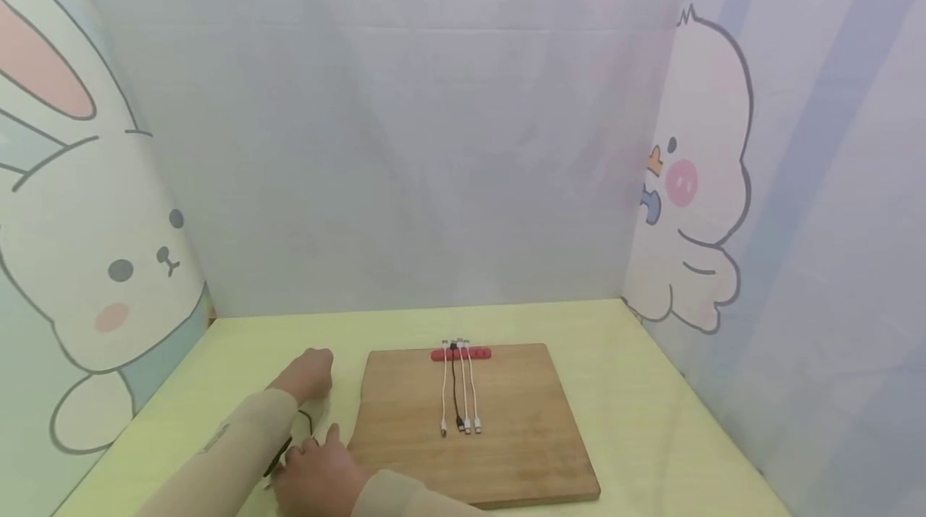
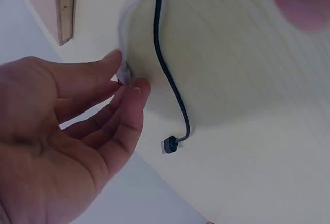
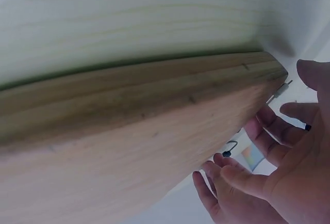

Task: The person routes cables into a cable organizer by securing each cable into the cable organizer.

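Beyond the board's left side, my left hand (image 1: 307,374) pinches the plug end of a white cable (image 2: 122,33) between thumb and fingertips. A black cable (image 2: 166,69) runs beside it and ends in a black plug (image 2: 170,144) over the table. My right hand (image 1: 318,478) is nearer to me, at the board's front left, with fingers loosely bent and the thumb apart. Close to its fingers in the right wrist view are a pale plug (image 3: 280,92) and a small dark piece (image 3: 308,127). Its palm side is hidden in the head view.
A wooden board (image 1: 514,420) lies on the pale yellow table (image 1: 637,404). At its far edge sits a red cable holder (image 1: 437,355) with several white and black cables (image 1: 463,388) laid straight toward me. Printed curtains (image 1: 434,139) enclose the table.
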The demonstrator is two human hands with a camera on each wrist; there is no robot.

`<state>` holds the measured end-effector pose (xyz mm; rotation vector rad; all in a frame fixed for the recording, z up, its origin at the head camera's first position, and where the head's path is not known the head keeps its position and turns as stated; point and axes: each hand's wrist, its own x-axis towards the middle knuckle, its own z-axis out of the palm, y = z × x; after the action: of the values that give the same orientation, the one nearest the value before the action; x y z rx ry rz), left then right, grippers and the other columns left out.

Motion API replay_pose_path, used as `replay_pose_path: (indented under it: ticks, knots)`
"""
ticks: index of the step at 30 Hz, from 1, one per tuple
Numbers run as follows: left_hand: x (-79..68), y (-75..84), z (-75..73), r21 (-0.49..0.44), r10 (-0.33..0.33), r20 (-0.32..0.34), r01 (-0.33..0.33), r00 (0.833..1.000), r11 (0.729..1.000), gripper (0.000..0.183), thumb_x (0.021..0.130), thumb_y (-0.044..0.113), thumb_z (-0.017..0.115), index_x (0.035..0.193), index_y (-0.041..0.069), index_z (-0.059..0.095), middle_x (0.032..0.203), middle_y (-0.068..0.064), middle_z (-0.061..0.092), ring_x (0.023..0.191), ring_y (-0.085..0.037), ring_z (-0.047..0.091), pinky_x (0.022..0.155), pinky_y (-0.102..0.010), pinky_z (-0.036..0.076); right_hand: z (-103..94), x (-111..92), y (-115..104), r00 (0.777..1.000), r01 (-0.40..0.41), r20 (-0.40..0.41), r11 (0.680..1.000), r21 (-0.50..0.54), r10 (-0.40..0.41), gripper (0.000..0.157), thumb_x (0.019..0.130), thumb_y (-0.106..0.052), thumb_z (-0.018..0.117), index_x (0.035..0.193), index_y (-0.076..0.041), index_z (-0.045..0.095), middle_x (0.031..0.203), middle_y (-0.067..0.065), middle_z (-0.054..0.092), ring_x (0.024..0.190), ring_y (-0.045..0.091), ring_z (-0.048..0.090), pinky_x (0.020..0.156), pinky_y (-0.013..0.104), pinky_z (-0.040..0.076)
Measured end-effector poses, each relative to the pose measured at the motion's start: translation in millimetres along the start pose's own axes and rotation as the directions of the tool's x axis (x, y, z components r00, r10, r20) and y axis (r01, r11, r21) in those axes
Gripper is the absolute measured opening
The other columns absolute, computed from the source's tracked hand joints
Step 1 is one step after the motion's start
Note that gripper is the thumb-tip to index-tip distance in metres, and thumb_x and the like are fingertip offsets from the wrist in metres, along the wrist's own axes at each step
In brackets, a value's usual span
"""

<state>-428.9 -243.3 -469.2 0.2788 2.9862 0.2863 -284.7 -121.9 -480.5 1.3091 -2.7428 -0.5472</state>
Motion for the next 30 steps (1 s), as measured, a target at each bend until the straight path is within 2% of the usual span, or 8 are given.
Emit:
replay_pose_path:
  ticks: [3, 8, 12, 17, 20, 22, 26, 30]
  knots:
    - [0.0, -1.1, 0.3, -0.006, 0.008, 0.016, -0.008, 1.000, 1.000, 0.007, 0.096, -0.009, 0.053, 0.098, -0.005, 0.059, 0.084, -0.013, 0.056, 0.075, -0.025, 0.053, 0.066, -0.034, 0.045, -0.5, 0.9, -0.3, 0.999, 0.013, 0.032, 0.999, 0.034, -0.014, 0.030, 0.108, -0.052, 0.050, 0.133, -0.045, 0.067, 0.139, -0.021, 0.060, 0.123, 0.006, 0.057, 0.117, 0.048, 0.043]
    - [-3.6, -0.6, 0.4, -0.023, 0.025, 0.037, -0.024, 0.999, 0.999, 0.015, 0.086, -0.013, 0.063, 0.092, -0.001, 0.055, 0.077, -0.010, 0.055, 0.066, -0.020, 0.051, 0.058, -0.028, 0.040, -2.0, 1.2, -2.8, 1.000, 0.021, 0.010, 0.999, 0.043, -0.021, 0.023, 0.108, -0.045, 0.053, 0.123, -0.040, 0.070, 0.119, -0.019, 0.068, 0.108, 0.006, 0.062, 0.114, 0.045, 0.046]
    - [-7.5, 3.0, -1.7, -0.033, 0.030, 0.060, -0.028, 0.998, 0.999, 0.024, 0.079, -0.013, 0.069, 0.087, 0.003, 0.053, 0.070, -0.007, 0.056, 0.059, -0.016, 0.051, 0.054, -0.025, 0.039, -3.5, 1.2, -4.8, 1.000, 0.017, 0.008, 0.999, 0.051, -0.018, 0.012, 0.104, -0.041, 0.062, 0.101, -0.036, 0.072, 0.092, -0.017, 0.069, 0.083, 0.004, 0.060, 0.097, 0.036, 0.049]
    - [-7.9, 5.5, -3.0, -0.041, -0.005, 0.080, 0.008, 0.997, 0.999, 0.022, 0.081, -0.011, 0.073, 0.088, 0.001, 0.056, 0.072, -0.009, 0.060, 0.060, -0.017, 0.056, 0.056, -0.027, 0.043, -3.8, 0.4, -4.6, 0.997, 0.059, 0.052, 0.994, 0.087, -0.064, 0.026, 0.100, -0.048, 0.069, 0.078, -0.034, 0.065, 0.070, -0.015, 0.058, 0.068, 0.004, 0.050, 0.075, 0.030, 0.038]
    - [-6.3, 5.9, -4.0, -0.039, -0.030, 0.085, 0.033, 0.996, 0.999, 0.016, 0.086, -0.010, 0.072, 0.089, -0.001, 0.060, 0.073, -0.009, 0.062, 0.062, -0.018, 0.060, 0.058, -0.028, 0.048, -3.8, -1.8, -3.4, 0.994, 0.088, 0.055, 0.991, 0.097, -0.093, 0.028, 0.100, -0.052, 0.068, 0.078, -0.035, 0.065, 0.071, -0.015, 0.059, 0.069, 0.004, 0.050, 0.075, 0.029, 0.040]
    - [-4.6, 5.8, -5.3, -0.040, -0.038, 0.084, 0.042, 0.996, 0.998, 0.010, 0.090, -0.009, 0.069, 0.090, -0.001, 0.062, 0.075, -0.009, 0.063, 0.063, -0.019, 0.062, 0.059, -0.030, 0.051, -4.0, -3.9, -2.3, 0.994, 0.093, 0.043, 0.992, 0.086, -0.097, 0.024, 0.101, -0.051, 0.067, 0.082, -0.036, 0.068, 0.076, -0.015, 0.062, 0.073, 0.004, 0.052, 0.082, 0.029, 0.044]
    - [-3.6, 8.6, -12.6, -0.038, -0.031, 0.062, 0.033, 0.998, 0.999, 0.008, 0.091, -0.006, 0.070, 0.089, -0.001, 0.065, 0.078, -0.010, 0.066, 0.065, -0.020, 0.065, 0.061, -0.033, 0.056, -5.9, -9.7, 0.6, 0.998, 0.070, 0.007, 0.997, 0.019, -0.070, 0.016, 0.102, -0.048, 0.066, 0.090, -0.038, 0.072, 0.087, -0.015, 0.067, 0.082, 0.005, 0.057, 0.094, 0.031, 0.050]
    - [-5.0, 13.7, -22.1, -0.061, -0.023, 0.031, 0.025, 0.999, 0.998, 0.014, 0.086, -0.006, 0.075, 0.091, -0.001, 0.062, 0.082, -0.011, 0.066, 0.069, -0.022, 0.066, 0.063, -0.035, 0.057, -10.0, -17.5, 5.9, 0.998, 0.051, -0.039, 0.999, -0.019, -0.052, 0.013, 0.101, -0.045, 0.068, 0.090, -0.038, 0.072, 0.093, -0.015, 0.066, 0.083, 0.006, 0.055, 0.084, 0.030, 0.047]
